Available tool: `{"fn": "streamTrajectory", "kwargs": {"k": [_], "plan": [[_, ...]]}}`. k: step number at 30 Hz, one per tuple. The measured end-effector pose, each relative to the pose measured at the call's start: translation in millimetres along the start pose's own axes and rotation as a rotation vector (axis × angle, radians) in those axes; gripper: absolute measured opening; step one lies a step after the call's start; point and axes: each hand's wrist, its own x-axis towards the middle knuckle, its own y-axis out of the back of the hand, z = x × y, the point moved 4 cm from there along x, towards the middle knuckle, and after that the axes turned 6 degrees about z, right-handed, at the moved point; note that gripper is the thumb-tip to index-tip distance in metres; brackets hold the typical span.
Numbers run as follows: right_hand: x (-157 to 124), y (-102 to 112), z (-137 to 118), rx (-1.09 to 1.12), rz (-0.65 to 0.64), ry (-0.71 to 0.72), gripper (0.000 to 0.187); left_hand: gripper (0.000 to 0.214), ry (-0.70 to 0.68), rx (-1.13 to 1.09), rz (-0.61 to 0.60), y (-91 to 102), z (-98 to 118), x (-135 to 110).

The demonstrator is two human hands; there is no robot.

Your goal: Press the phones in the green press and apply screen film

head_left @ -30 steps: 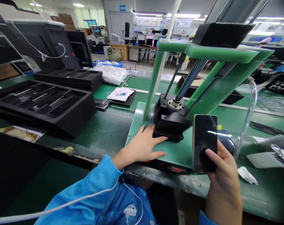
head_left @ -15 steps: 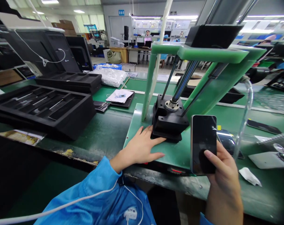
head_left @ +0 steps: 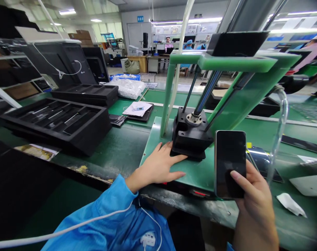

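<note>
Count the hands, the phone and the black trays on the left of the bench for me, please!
Hands: 2 (left hand, right hand)
Phones: 1 (phone)
Black trays: 2 (front black tray, back black tray)
Total: 5

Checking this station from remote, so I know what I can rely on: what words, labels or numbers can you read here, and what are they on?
Nothing reads with certainty.
Black case lid: small pale mark, too small to read.
Blue wall sign: too small to read.
Paper sheet: print too small to read.
Red strip on the green plate: too blurred to read.
</note>
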Motion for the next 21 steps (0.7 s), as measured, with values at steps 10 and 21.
{"fn": "streamTrajectory", "kwargs": {"k": [10,21], "plan": [[-2.1,1.0,-0.3,0.036,-0.034,-0.004,0.048,0.062,0.009,0.019,-0.038,1.5,1.3,0.9],[-2.7,0.5,-2.0,0.066,-0.032,0.05,0.045,0.06,0.003,0.054,-0.03,1.0,1.4,1.3]]}}
